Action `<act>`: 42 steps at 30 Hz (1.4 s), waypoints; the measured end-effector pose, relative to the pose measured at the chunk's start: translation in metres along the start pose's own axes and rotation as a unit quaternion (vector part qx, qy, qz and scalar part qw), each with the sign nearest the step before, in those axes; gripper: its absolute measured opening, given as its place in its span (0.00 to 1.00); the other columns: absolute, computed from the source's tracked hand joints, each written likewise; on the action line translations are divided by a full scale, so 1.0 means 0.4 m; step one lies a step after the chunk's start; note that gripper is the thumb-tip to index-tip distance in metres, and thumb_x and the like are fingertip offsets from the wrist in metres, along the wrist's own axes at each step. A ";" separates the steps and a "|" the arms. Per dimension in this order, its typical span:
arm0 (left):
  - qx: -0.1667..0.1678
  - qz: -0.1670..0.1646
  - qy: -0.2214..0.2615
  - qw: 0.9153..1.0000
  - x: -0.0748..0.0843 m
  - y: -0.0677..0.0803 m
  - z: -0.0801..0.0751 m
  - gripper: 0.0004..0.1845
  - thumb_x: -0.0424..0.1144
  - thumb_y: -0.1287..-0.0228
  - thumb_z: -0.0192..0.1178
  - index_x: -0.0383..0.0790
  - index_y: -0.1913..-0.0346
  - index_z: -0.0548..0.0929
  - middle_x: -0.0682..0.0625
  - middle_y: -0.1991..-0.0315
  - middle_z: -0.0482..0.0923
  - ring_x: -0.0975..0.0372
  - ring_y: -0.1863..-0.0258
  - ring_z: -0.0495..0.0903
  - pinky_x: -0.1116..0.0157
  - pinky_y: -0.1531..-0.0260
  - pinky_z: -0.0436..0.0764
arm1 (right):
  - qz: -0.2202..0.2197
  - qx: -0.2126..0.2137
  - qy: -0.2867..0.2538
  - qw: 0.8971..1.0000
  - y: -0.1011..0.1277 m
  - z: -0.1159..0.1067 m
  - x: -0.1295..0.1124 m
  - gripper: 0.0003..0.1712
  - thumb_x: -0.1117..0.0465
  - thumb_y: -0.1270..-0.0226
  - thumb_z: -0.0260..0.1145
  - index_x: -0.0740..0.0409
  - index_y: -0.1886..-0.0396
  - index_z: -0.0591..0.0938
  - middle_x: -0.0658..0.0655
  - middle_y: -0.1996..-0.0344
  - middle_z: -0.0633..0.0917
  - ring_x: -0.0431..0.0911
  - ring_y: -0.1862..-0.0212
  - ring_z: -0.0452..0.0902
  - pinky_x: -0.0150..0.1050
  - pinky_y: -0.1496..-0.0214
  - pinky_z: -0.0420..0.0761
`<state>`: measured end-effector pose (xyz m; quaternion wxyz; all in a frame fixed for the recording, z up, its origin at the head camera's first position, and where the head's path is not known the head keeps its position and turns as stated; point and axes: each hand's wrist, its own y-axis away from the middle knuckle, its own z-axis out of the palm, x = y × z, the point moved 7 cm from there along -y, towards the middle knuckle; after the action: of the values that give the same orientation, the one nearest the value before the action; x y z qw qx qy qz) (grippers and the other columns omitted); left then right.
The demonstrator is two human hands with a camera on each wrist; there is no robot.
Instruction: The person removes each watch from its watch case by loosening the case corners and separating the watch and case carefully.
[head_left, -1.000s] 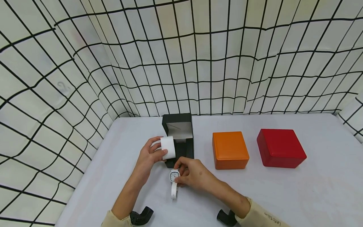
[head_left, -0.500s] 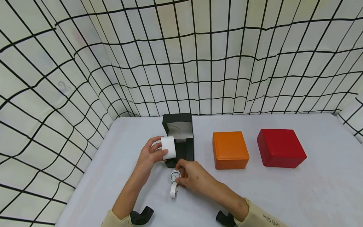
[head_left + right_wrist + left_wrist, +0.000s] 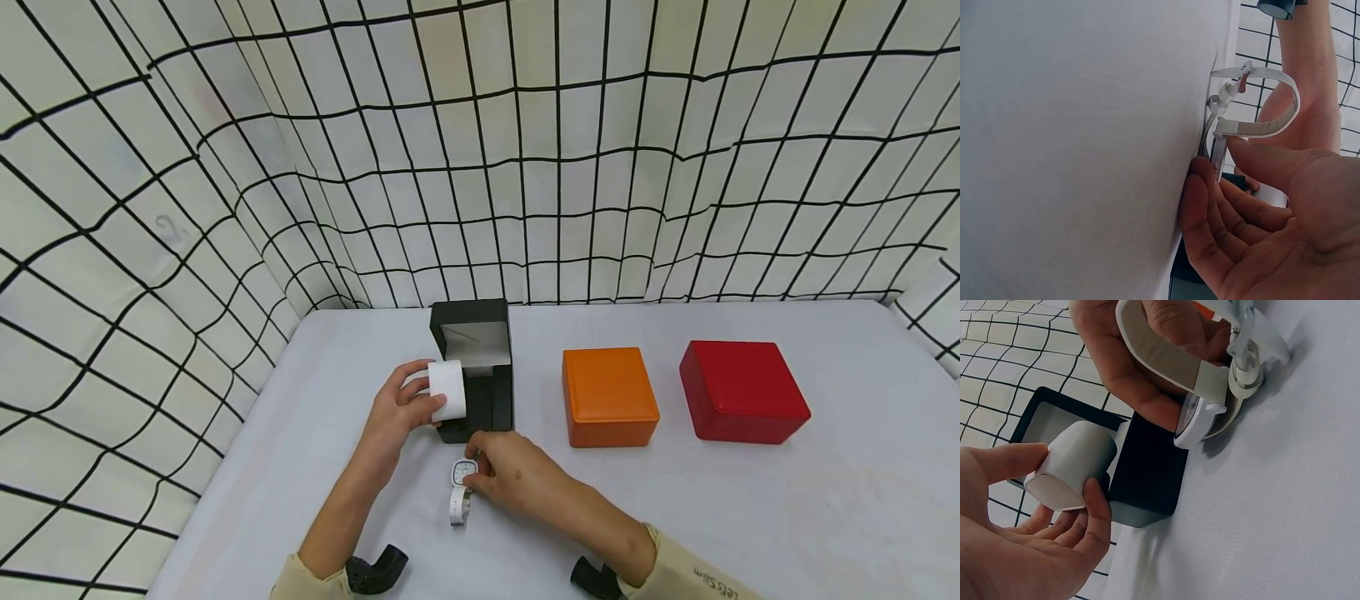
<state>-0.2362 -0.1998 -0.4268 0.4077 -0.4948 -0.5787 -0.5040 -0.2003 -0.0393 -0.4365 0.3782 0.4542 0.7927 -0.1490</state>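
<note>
Fingers of right hand (image 3: pixel 510 479) pinch white watch (image 3: pixel 462 475) at frame centre-bottom; left hand (image 3: pixel 397 412) grips white cushion (image 3: pixel 447 389) beside black box (image 3: pixel 480 367).

Sleeve print: small dark letters on the beige fabric right sleeve (image 3: pixel 705 575), seemingly "Lets Slim", upside down in the head view.
Watch dial: the white square-faced wristwatch (image 3: pixel 462 473) has marks on its face, too small to read.
Boxes: no readable text.

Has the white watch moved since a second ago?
Yes. The white watch, pinched by the right hand, slid slightly nearer the camera, away from the black box.
</note>
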 end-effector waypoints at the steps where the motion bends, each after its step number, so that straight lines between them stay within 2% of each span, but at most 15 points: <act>1: 0.000 0.000 0.000 1.000 0.000 0.000 0.000 0.30 0.33 0.27 0.60 0.46 0.25 0.66 0.40 0.31 0.76 0.58 0.45 0.79 0.67 0.54 0.83 | 0.002 -0.001 0.000 1.000 0.000 0.001 0.001 0.15 0.60 0.36 0.77 0.57 0.52 0.86 0.44 0.78 0.79 0.35 0.76 0.70 0.28 0.74 0.72; 12: 0.006 0.002 -0.007 1.000 0.003 0.003 -0.002 0.29 0.34 0.27 0.61 0.47 0.26 0.68 0.40 0.30 0.77 0.56 0.45 0.80 0.65 0.52 0.84 | 0.010 -0.010 -0.007 1.000 -0.002 0.000 0.005 0.15 0.59 0.33 0.75 0.57 0.49 0.86 0.44 0.79 0.79 0.36 0.77 0.71 0.28 0.75 0.73; 21: 0.026 0.034 0.012 0.999 0.021 0.007 -0.004 0.31 0.32 0.28 0.62 0.47 0.25 0.69 0.39 0.31 0.77 0.61 0.45 0.82 0.67 0.53 0.86 | -0.019 -0.002 -0.020 1.000 0.001 -0.020 -0.003 0.10 0.64 0.28 0.69 0.59 0.49 0.86 0.45 0.77 0.80 0.36 0.76 0.72 0.28 0.74 0.76; 26: 0.022 0.038 0.016 0.999 0.020 0.006 0.000 0.31 0.32 0.28 0.63 0.49 0.25 0.70 0.41 0.29 0.76 0.59 0.43 0.81 0.66 0.52 0.87 | -0.050 0.033 -0.046 0.997 0.001 -0.041 -0.011 0.07 0.65 0.28 0.68 0.59 0.53 0.87 0.45 0.76 0.81 0.36 0.75 0.72 0.28 0.72 0.76; 30: 0.015 0.044 0.011 0.999 0.020 0.008 0.004 0.32 0.34 0.27 0.63 0.51 0.23 0.69 0.42 0.27 0.74 0.58 0.41 0.81 0.65 0.50 0.87 | -0.065 0.075 -0.068 0.993 0.001 -0.059 -0.014 0.05 0.65 0.28 0.68 0.57 0.55 0.87 0.46 0.73 0.83 0.36 0.71 0.74 0.28 0.67 0.79; 33: 0.012 0.045 0.011 0.999 0.021 0.008 0.005 0.33 0.35 0.27 0.64 0.51 0.22 0.67 0.42 0.27 0.74 0.61 0.43 0.83 0.67 0.50 0.87 | -0.077 0.115 -0.082 0.987 0.003 -0.077 -0.018 0.05 0.66 0.28 0.68 0.57 0.56 0.87 0.46 0.67 0.84 0.37 0.67 0.77 0.28 0.63 0.82; 38: 0.010 0.041 0.015 0.999 0.020 0.008 0.008 0.34 0.35 0.27 0.64 0.49 0.22 0.65 0.39 0.28 0.75 0.65 0.46 0.85 0.67 0.50 0.87 | -0.086 0.173 -0.105 0.976 0.004 -0.109 -0.021 0.10 0.66 0.29 0.70 0.59 0.51 0.85 0.53 0.57 0.81 0.41 0.58 0.81 0.30 0.57 0.85; 42: 0.013 0.038 0.020 0.999 0.019 0.008 0.010 0.32 0.34 0.27 0.64 0.46 0.24 0.67 0.38 0.29 0.76 0.64 0.47 0.85 0.68 0.51 0.87 | -0.080 0.182 -0.118 0.973 -0.002 -0.117 -0.018 0.17 0.66 0.30 0.71 0.61 0.43 0.81 0.56 0.48 0.80 0.46 0.49 0.81 0.33 0.53 0.87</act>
<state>-0.2342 -0.1945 -0.4197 0.4445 -0.5007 -0.5576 -0.4908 -0.2206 -0.0169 -0.3997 0.3670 0.4294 0.7358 -0.3736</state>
